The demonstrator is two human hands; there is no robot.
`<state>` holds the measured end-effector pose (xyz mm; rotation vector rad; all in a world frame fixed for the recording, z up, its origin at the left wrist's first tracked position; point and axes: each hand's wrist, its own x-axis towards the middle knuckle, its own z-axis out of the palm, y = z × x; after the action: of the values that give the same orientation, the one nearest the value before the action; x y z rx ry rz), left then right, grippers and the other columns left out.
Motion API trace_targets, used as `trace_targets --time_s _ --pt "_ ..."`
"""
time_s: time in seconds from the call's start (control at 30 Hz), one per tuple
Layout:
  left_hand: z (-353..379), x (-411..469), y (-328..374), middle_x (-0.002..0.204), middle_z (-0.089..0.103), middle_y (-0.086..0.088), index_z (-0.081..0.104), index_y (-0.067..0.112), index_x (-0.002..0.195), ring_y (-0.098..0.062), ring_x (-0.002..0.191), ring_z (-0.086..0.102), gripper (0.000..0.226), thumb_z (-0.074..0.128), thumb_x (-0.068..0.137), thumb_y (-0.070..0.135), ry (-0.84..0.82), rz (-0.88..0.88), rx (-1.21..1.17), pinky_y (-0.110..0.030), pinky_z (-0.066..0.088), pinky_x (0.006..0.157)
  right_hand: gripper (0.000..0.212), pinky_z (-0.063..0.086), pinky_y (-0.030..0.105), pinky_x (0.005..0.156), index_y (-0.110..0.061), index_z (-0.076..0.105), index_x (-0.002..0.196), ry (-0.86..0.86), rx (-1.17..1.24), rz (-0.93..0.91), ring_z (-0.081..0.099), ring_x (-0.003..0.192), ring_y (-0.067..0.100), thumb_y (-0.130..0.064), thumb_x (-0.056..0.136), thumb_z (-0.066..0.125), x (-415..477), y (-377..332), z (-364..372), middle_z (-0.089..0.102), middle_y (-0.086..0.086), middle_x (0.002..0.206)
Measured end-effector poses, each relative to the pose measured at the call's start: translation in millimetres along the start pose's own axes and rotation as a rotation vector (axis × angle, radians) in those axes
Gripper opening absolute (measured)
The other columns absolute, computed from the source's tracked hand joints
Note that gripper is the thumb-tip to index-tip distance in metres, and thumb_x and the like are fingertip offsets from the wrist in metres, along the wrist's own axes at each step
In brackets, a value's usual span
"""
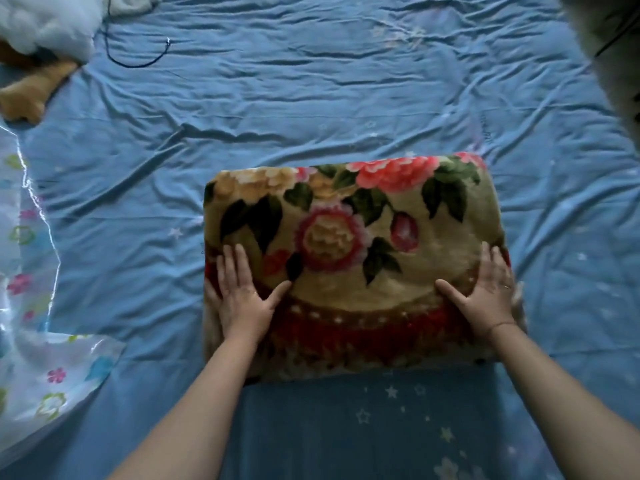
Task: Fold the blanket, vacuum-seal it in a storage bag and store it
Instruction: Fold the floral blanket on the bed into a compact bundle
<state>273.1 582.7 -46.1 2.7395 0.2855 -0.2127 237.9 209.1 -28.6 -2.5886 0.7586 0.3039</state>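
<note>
A: As the head camera looks down, what lies in the middle?

B: A folded blanket [363, 237], thick and plush. It is printed with red and pink flowers and green leaves on a tan ground, with a red band across the near part. It lies flat on the blue bed sheet [311, 98], which is creased and dotted with small stars.

A: And the hands?

B: Both rest on top of the blanket, near its front corners. The left hand [239, 296] lies palm down at the near left, fingers straight and thumb stretched inward. The right hand [485, 292] mirrors it at the near right edge, with a ring [506, 287] on one finger. Each hand's grip is apart, flat against the pile and clasping nothing.

A: Where is the bag?

B: A clear plastic storage bag [41, 358] with a flower print lies on the sheet at the far left, well apart from the blanket. It is crumpled and shiny along its edge.

A: Anything else?

B: At the upper left there is a white fluffy bundle [45, 26], a yellow plush toy [27, 95] just below it, and a thin black cable [138, 60] looping over the sheet. A pale furry thing [609, 46] fills the upper right corner; what it is I cannot tell.
</note>
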Motion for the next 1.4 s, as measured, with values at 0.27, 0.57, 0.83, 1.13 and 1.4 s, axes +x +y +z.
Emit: trace_targets --time_s 0.27,0.57,0.83,1.13,1.4 --pt "15 -61 -48 0.146 0.048 -0.007 0.035 0.018 0.148 -0.027 0.134 0.045 0.104 0.072 0.064 0.066 -0.062 -0.551 -0.773 -0.039 0.033 0.115 0.046 0.049 0.036 0.078 -0.025 0.055 0.122 -0.491 0.807 0.443 0.062 0.093 0.021 -0.044 0.082 0.065 -44 88 -11 0.067 0.007 0.115" --pt "-10 -65 -45 0.123 0.063 -0.012 0.057 0.011 0.131 -0.032 0.114 0.06 0.075 0.069 0.077 0.061 -0.149 -0.547 -0.768 -0.04 0.048 0.099 0.093 0.06 0.041 0.068 -0.014 0.067 0.114 -0.399 1.022 0.238 0.071 0.093 0.023 -0.054 0.033 0.093 -92 102 -31 0.072 0.01 0.11" --pt "-18 -107 -24 0.112 0.071 -0.002 0.062 0.021 0.122 -0.024 0.103 0.067 0.104 0.079 0.038 0.08 -0.231 -0.392 -0.748 -0.045 0.053 0.096 0.084 0.057 0.02 0.075 -0.014 0.065 0.105 -0.258 1.068 0.341 0.07 0.084 0.005 -0.055 0.037 0.093 -236 174 -27 0.069 0.011 0.11" --pt "-14 -122 -1 0.149 0.04 -0.014 0.03 0.02 0.147 -0.036 0.137 0.037 0.099 0.061 0.071 0.077 -0.206 -0.308 -0.225 -0.052 0.03 0.113 0.118 0.051 0.026 0.087 -0.003 0.065 0.113 -0.353 0.869 0.642 0.064 0.097 0.019 -0.072 0.02 0.086 -333 184 -8 0.07 0.009 0.107" --pt "13 -196 72 0.164 -0.005 -0.009 0.005 0.026 0.156 -0.03 0.151 -0.002 0.092 0.03 0.084 0.078 -0.121 0.168 0.087 -0.055 0.0 0.118 0.1 0.005 0.055 0.115 -0.029 0.02 0.152 0.165 -0.084 -0.191 0.009 0.147 0.031 -0.079 0.07 0.045 -221 108 -45 0.01 0.009 0.16"
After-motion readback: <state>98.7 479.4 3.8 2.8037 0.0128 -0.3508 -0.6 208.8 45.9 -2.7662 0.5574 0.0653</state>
